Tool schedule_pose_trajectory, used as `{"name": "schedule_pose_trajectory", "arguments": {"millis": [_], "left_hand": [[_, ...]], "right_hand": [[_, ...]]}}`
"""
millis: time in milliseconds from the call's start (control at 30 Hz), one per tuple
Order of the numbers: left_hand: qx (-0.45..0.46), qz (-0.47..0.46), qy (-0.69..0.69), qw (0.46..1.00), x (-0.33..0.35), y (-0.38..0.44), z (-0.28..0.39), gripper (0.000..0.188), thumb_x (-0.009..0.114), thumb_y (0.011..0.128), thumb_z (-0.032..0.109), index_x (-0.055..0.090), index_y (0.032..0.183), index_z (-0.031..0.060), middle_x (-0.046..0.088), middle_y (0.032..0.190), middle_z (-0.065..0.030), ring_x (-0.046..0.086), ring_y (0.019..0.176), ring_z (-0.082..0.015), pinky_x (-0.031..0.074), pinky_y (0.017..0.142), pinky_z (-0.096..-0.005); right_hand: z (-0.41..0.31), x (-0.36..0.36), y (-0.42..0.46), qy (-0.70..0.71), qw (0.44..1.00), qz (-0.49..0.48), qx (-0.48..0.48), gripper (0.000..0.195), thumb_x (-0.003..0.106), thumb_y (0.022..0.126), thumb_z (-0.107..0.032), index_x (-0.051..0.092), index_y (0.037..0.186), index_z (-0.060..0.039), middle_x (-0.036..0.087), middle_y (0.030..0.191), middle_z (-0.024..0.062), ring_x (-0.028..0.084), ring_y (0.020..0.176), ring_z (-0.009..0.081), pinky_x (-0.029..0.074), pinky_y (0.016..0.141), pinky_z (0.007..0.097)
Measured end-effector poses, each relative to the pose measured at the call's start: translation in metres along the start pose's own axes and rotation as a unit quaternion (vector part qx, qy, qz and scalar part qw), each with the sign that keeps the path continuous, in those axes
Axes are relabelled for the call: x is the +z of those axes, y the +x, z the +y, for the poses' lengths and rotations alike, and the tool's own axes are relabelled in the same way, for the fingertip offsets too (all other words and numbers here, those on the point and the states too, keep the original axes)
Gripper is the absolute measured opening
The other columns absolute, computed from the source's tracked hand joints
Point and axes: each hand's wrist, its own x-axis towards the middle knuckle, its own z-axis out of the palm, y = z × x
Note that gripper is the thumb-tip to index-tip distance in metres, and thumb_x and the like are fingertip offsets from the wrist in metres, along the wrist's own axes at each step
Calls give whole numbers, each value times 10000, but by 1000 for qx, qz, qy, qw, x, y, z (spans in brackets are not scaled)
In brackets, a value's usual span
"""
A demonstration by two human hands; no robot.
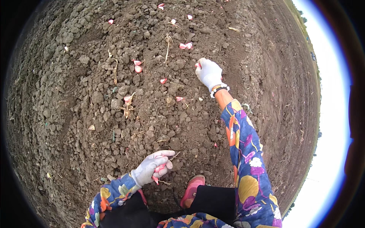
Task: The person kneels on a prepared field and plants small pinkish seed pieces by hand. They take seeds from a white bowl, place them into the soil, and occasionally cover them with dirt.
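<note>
In a pale knitted glove, my left hand is curled around several pink-coated garlic cloves in front of my shins. Dry stalk bits poke out between its fingers. My right hand, gloved too, reaches forward low over the soil with a pink clove pinched at its fingertips. Just beyond it a pair of pink cloves lies on the ground. Single cloves rest nearer me, one clove left of the right hand and another clove closer in. Two more cloves lie farther left.
Loose, cloddy brown soil spreads all around. A dry garlic stub with roots and a straw-like stalk lie on it. My pink shoe stands close below the left hand. The field's edge curves along the right side.
</note>
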Motion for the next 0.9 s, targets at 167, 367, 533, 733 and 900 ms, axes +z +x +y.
{"name": "schedule_pose_trajectory", "arguments": {"millis": [167, 367, 533, 733, 900], "left_hand": [[211, 235, 146, 938, -26, -24, 40, 245, 470, 956, 175, 589, 1113, 28, 598, 719, -34, 446, 439, -52, 328, 377, -175], [431, 408, 585, 553, -77, 7, 35, 222, 618, 794, 39, 646, 1012, 75, 638, 840, -107, 626, 762, -279, 505, 706, -322], [493, 412, 618, 454, -94, 27, 35, 279, 647, 741, 13, 653, 1010, 88, 611, 791, -82, 600, 688, -240, 497, 611, -326], [480, 405, 631, 455, -99, 24, 31, 324, 617, 707, -41, 636, 1015, 58, 608, 815, -111, 596, 710, -272, 491, 621, -346], [486, 388, 644, 446, -103, 29, 32, 383, 598, 699, -62, 605, 1063, 57, 588, 804, -117, 578, 691, -282, 480, 613, -354]], "right_hand": [[4, 5, 32, 20, 999, 10, 25, 205, 556, 845, -269, 627, 853, -76, 656, 841, 155, 648, 791, 338, 508, 676, 442], [7, 28, 56, -62, 981, 126, -136, 141, 606, 800, -246, 642, 772, -113, 604, 768, 101, 610, 728, 302, 468, 627, 433], [0, 35, 75, -204, 955, 1, -214, 98, 606, 741, -176, 693, 764, -136, 615, 821, 64, 595, 818, 228, 439, 676, 386], [-5, 42, 83, -135, 962, -115, -206, 123, 599, 746, -127, 704, 807, -108, 672, 846, 91, 630, 864, 252, 507, 733, 372], [-1, 64, 85, -139, 971, -5, -192, 84, 627, 740, -169, 685, 761, -112, 668, 792, 77, 638, 771, 248, 494, 659, 371]]}}
